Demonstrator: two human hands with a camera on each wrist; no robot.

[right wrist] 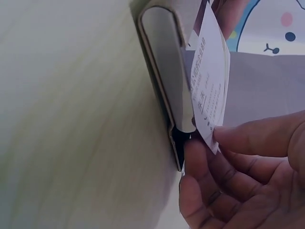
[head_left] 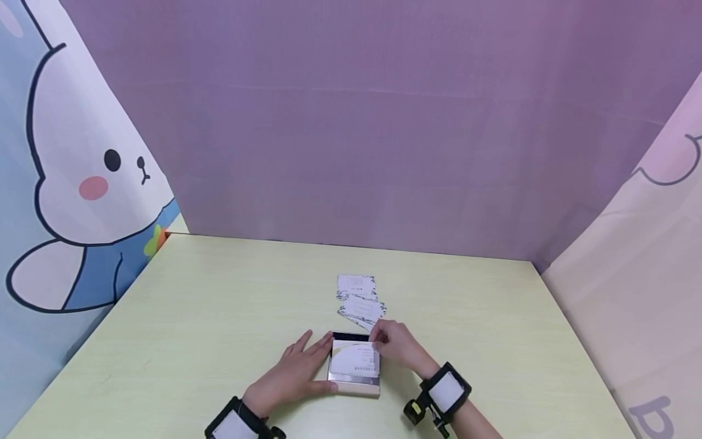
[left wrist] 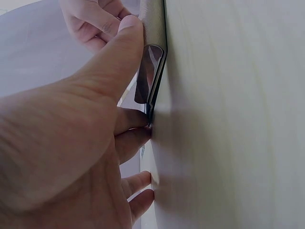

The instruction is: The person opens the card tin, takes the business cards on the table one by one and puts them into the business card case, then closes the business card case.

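Note:
A silver card case (head_left: 354, 383) lies flat on the pale table (head_left: 219, 305) near its front edge, with a black strip along its far end. My left hand (head_left: 298, 367) lies against the case's left side, fingers straight and thumb along the near corner; in the left wrist view the thumb (left wrist: 128, 43) presses on the case (left wrist: 151, 71). My right hand (head_left: 388, 339) pinches the far right corner of a white printed card (head_left: 353, 358) on top of the case. In the right wrist view that card (right wrist: 209, 76) is lifted off the case (right wrist: 167, 62).
Two more white cards (head_left: 356, 285) (head_left: 362, 311) lie loose on the table just beyond the case. Purple cloth walls stand at the back, and rabbit-printed cloth (head_left: 82, 171) closes off the left side.

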